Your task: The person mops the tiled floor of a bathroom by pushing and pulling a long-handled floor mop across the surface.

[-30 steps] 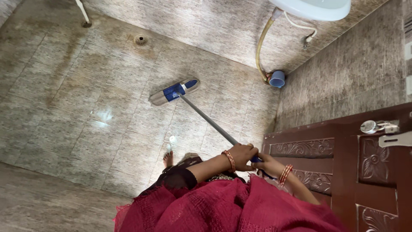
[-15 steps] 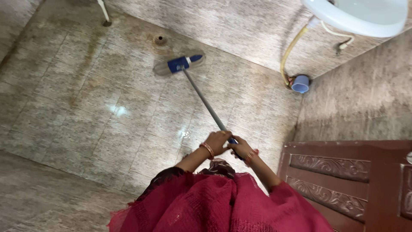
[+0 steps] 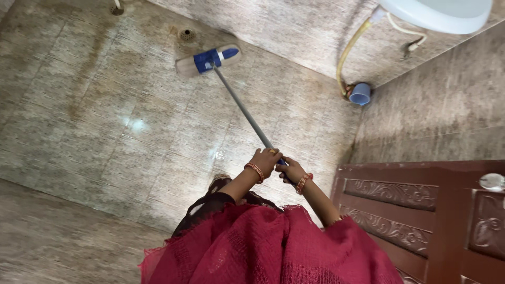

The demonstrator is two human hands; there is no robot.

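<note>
The mop (image 3: 231, 87) lies w/ its flat blue-and-grey head (image 3: 208, 60) on the wet tiled floor (image 3: 105, 137), just beside a round drain (image 3: 187, 34), pole slanting back to the person. Left hand (image 3: 264, 161) is clenched round the pole, higher up; right hand (image 3: 291, 171) is clamped on the blue grip end just behind (fingers closed, bangles on both wrists). Both forearms reach fwd, elbows bent, over red clothing (image 3: 273, 247). Nearby: a carved brown door (image 3: 421, 210), a white basin (image 3: 436, 13), a yellowish hose (image 3: 350, 50), a blue cup (image 3: 360, 93).
</note>
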